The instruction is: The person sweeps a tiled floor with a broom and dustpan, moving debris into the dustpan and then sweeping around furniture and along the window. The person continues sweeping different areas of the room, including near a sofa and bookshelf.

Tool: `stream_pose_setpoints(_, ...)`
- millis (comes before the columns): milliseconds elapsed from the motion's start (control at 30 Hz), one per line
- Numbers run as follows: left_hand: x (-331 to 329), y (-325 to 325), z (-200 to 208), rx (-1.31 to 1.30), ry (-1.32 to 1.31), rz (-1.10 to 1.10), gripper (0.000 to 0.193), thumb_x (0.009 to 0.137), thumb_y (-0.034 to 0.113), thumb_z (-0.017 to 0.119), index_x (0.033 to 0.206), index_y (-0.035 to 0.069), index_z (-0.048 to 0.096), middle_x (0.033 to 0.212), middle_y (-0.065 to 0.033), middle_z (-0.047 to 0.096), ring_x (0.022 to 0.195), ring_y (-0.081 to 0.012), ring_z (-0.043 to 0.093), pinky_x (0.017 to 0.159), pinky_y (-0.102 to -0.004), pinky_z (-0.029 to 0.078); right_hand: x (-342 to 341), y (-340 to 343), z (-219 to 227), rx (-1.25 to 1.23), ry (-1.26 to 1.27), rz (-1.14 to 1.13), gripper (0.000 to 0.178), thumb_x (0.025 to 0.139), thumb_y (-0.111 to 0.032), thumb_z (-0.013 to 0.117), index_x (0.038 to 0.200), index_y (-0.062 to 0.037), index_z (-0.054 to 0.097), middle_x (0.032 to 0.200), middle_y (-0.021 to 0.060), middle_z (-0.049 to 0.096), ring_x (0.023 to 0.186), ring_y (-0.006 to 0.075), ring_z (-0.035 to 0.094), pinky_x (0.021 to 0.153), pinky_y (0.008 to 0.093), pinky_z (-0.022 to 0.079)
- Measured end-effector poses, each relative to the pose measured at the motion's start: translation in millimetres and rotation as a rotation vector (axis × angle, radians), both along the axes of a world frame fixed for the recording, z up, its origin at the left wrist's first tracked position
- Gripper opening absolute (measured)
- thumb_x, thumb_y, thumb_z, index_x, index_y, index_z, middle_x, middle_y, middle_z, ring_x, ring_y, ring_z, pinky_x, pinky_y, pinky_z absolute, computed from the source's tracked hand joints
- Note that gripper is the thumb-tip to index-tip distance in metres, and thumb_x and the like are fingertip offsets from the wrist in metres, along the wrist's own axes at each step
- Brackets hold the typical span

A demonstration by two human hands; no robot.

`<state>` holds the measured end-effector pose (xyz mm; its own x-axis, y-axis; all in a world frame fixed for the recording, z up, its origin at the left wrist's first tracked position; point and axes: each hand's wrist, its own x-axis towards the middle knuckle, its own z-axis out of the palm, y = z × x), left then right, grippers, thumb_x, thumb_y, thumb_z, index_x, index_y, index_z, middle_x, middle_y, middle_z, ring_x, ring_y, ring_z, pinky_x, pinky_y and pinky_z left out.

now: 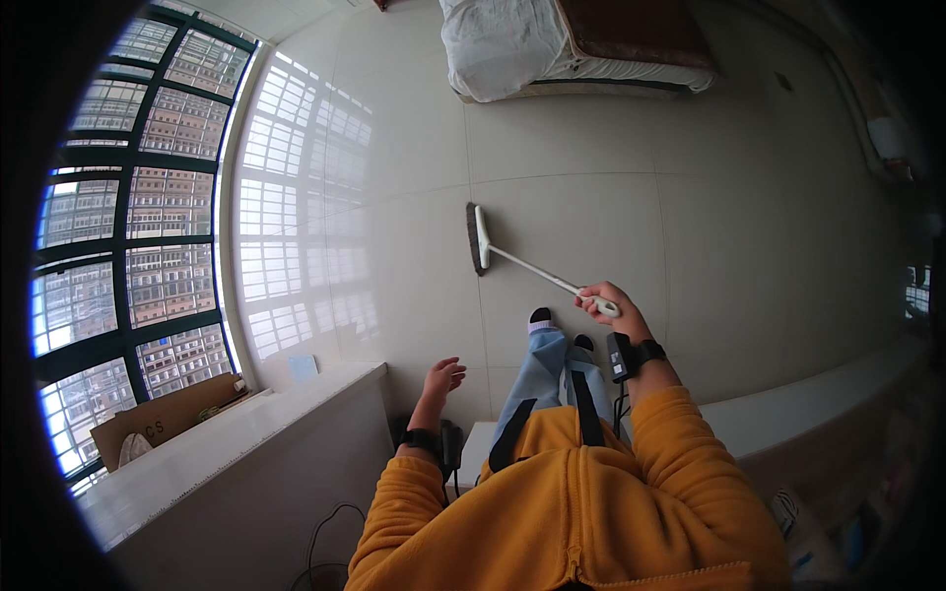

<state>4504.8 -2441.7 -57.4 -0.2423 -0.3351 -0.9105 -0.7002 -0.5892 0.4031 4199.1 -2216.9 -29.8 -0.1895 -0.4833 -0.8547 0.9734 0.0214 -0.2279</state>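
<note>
My right hand [608, 298] is wrapped round the upper end of a broom's [535, 270] pale handle, near its rounded grip. The handle slants forward and left to a white head with dark brown bristles, which rests on the tiled floor [572, 212] ahead of my feet. My left hand [446, 376] hangs in the air beside my left leg, apart from the broom. Its fingers are loosely bent, and nothing shows in them. A black device is strapped to each of my wrists.
A bed [503, 49] with a white cover and brown top stands at the far side. To my left runs a white half-height partition [236, 448], with a cardboard box [168, 424] behind it and a pale blue sheet [303, 368] near its far end. Windows line the left wall.
</note>
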Motion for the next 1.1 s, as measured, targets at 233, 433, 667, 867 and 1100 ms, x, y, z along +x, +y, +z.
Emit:
stream_pose_setpoints(233, -72, -13, -6, 0.0, 0.08, -0.161, 0.03, 0.076, 0.015, 0.043, 0.103, 0.003, 0.045, 0.086, -0.0085, 0.056, 0.073, -0.0153, 0.054, 0.061, -0.0231, 0.043, -45, 196, 2, 0.133, -0.077, -0.33, 0.015, 0.068, -0.005, 0.051, 0.079, 0.0031, 0.042, 0.07, 0.0092, 0.048, 0.046, 0.0045, 0.04, 0.036, 0.0112, 0.032)
stream_pose_setpoints(433, -110, -9, 0, 0.006, 0.15, -0.262, 0.03, 0.076, 0.015, 0.044, 0.103, 0.002, 0.045, 0.085, -0.0087, 0.056, 0.072, -0.0149, 0.054, 0.06, -0.0225, 0.043, -56, 238, 21, 0.447, 0.269, -0.192, 0.007, 0.068, -0.005, 0.046, 0.072, 0.0003, 0.044, 0.06, 0.0062, 0.047, 0.043, 0.0061, 0.041, 0.036, 0.0149, 0.036)
stream_pose_setpoints(667, -86, -24, 0, 0.008, 0.137, -0.201, 0.03, 0.076, 0.015, 0.044, 0.103, 0.001, 0.045, 0.086, -0.0095, 0.056, 0.072, -0.0154, 0.054, 0.059, -0.0221, 0.043, -18, 224, 50, 0.52, 0.25, 0.081, 0.015, 0.065, -0.01, 0.044, 0.078, -0.0025, 0.046, 0.054, 0.0037, 0.045, 0.042, 0.0099, 0.043, 0.036, 0.0224, 0.037)
stream_pose_setpoints(867, -52, -42, -4, -0.001, 0.138, -0.069, 0.031, 0.076, 0.014, 0.044, 0.103, 0.001, 0.045, 0.086, -0.0097, 0.056, 0.073, -0.0156, 0.055, 0.06, -0.0229, 0.044, 30, 162, 79, 0.247, -0.042, 0.32, 0.01, 0.065, -0.004, 0.045, 0.074, -0.0043, 0.041, 0.059, 0.0054, 0.045, 0.043, 0.0106, 0.043, 0.036, 0.0239, 0.039)
stream_pose_setpoints(1100, -16, -58, 3, -0.039, 0.177, 0.064, 0.031, 0.076, 0.014, 0.044, 0.104, 0.002, 0.044, 0.085, -0.0091, 0.056, 0.072, -0.0155, 0.054, 0.06, -0.0223, 0.043, 31, 25, 64, 0.087, 0.003, 0.858, 0.017, 0.066, -0.003, 0.051, 0.081, -0.0015, 0.043, 0.063, 0.0082, 0.051, 0.042, 0.0086, 0.044, 0.035, 0.022, 0.038)
